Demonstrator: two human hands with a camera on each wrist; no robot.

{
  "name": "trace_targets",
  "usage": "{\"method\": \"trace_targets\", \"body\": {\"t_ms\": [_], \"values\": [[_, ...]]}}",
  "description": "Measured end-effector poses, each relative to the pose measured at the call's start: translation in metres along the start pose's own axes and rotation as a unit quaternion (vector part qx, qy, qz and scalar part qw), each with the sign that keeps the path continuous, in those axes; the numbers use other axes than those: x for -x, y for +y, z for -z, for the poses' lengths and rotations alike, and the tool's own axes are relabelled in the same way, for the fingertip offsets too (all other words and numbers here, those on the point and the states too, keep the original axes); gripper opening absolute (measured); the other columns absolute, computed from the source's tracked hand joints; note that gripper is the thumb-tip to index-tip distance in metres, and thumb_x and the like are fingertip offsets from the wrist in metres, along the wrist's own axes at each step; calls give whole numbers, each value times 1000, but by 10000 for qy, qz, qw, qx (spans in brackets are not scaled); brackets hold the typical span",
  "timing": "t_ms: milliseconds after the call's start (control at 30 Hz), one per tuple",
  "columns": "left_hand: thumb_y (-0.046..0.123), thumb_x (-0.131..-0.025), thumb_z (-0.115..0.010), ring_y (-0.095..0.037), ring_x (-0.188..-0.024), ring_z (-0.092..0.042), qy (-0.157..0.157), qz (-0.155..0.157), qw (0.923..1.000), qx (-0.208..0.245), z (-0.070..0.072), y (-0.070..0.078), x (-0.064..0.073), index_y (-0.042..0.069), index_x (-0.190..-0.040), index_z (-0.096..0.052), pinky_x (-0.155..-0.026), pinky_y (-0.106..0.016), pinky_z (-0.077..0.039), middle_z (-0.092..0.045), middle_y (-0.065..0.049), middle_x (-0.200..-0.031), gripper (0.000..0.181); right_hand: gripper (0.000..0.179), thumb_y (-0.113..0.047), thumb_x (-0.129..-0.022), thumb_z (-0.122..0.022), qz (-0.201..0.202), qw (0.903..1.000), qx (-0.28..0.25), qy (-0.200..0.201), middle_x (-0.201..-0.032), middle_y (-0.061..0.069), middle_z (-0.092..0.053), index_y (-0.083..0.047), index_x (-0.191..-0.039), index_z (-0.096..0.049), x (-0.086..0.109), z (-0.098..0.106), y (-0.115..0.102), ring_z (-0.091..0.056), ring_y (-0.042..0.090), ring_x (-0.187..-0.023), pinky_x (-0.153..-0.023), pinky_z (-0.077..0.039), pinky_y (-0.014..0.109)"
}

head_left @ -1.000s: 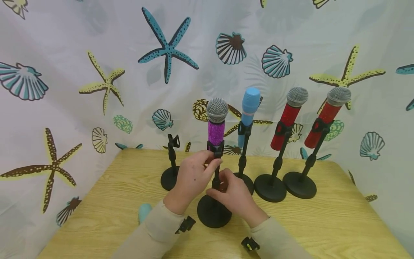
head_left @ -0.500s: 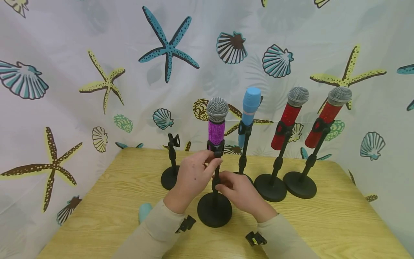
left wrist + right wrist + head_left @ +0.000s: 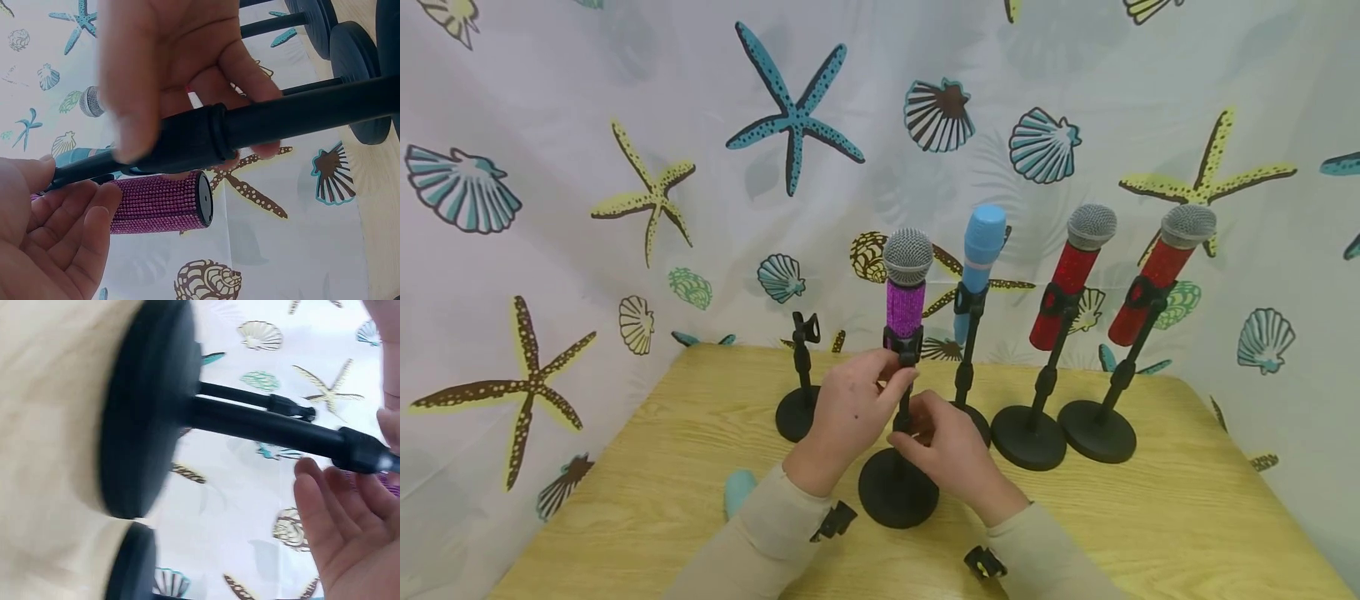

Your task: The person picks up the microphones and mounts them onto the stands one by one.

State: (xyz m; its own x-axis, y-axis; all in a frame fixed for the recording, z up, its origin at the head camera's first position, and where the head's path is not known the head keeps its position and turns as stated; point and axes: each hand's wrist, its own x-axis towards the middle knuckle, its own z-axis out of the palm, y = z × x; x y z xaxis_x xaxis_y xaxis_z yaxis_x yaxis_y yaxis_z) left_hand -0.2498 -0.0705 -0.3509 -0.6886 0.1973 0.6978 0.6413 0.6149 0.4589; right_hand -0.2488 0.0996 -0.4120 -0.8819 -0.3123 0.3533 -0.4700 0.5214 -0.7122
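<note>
A purple glittery microphone [image 3: 905, 307] with a silver mesh head stands in the clip of a black desktop microphone stand [image 3: 898, 492], near the table's middle. My left hand [image 3: 852, 408] pinches the stand's thin upper pole just below the clip. Lower down, my right hand [image 3: 957, 446] is around the pole's thicker collar [image 3: 187, 140], thumb on one side and fingers on the other in the left wrist view. The microphone's dark lower end shows beside the pole there. In the right wrist view, the right fingers [image 3: 325, 519] lie alongside the collar above the round base.
Right of the held stand, a blue microphone [image 3: 981, 246] and two red microphones [image 3: 1066, 275] sit tilted in similar stands. A black stand [image 3: 801, 362] with a vacant clip is at the back left. A pale blue object [image 3: 739, 487] lies partly behind the left sleeve.
My right hand shifts slightly away from the collar's front and then back, its fingers turning about it. The left hand keeps its pinch below the clip; the stand stays in place.
</note>
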Motion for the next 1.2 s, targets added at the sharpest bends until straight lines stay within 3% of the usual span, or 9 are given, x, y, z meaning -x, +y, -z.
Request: {"method": "trace_targets", "body": {"t_ms": [133,267,400,633,833,1033,1200], "values": [[28,-98,-70,-5,-68,-62,-50,95,9999,26,-1,-2,1,12,-95,-70,-63,-24,-53,-66,6,-81,16,34,-26,-94,-73,181,9992,20,-347,-110,-5,-70,-17,-126,-65,0,6,-5,-68,11,-92,-82,-57,42],[28,-98,-70,-3,-66,-60,-44,80,9999,87,-1,-2,1,13,-95,-68,-60,-24,-51,-63,8,-79,15,20,-22,-98,-70,262,9984,188,-456,-100,-11,-71,-19,-118,-70,-2,9,-5,-67,6,-88,-80,-56,35],[26,-98,-70,-6,-68,-59,-37,44,10000,53,-2,-2,1,13,-92,-67,-62,-26,-50,-62,7,-78,15,14,-24,-95,-74,192,9994,180,-237,-92,-13,-68,-21,-108,-68,-2,5,-2,-66,3,-80,-74,-55,31],[25,-97,-72,-7,-67,-54,-23,44,10000,21,-3,0,0,14,-90,-66,-60,-26,-47,-59,7,-77,15,19,-23,-90,-78,70,9999,114,71,-88,-11,-67,-20,-94,-60,-3,-1,-2,-67,3,-78,-72,-56,32],[24,-96,-73,-8,-66,-53,-17,-3,10000,-80,-3,3,-1,13,-90,-66,-59,-26,-47,-59,6,-77,15,24,-24,-89,-79,65,9984,482,296,-80,-13,-62,-20,-89,-56,-2,-4,-4,-62,2,-71,-64,-53,30],[25,-96,-73,-8,-67,-53,2,49,10000,-83,-3,3,1,12,-91,-66,-59,-26,-46,-58,7,-77,16,31,-31,-90,-79,265,9941,950,460,-71,-10,-49,-20,-86,-51,-1,-7,-6,-49,7,-59,-52,-42,29],[26,-97,-72,-9,-65,-50,-51,9,9999,-97,-3,2,3,12,-92,-64,-57,-26,-44,-55,6,-76,17,31,-33,-90,-79,433,9910,1108,609,-71,-11,-48,-21,-87,-51,1,-10,-3,-46,8,-60,-52,-40,28]]}}
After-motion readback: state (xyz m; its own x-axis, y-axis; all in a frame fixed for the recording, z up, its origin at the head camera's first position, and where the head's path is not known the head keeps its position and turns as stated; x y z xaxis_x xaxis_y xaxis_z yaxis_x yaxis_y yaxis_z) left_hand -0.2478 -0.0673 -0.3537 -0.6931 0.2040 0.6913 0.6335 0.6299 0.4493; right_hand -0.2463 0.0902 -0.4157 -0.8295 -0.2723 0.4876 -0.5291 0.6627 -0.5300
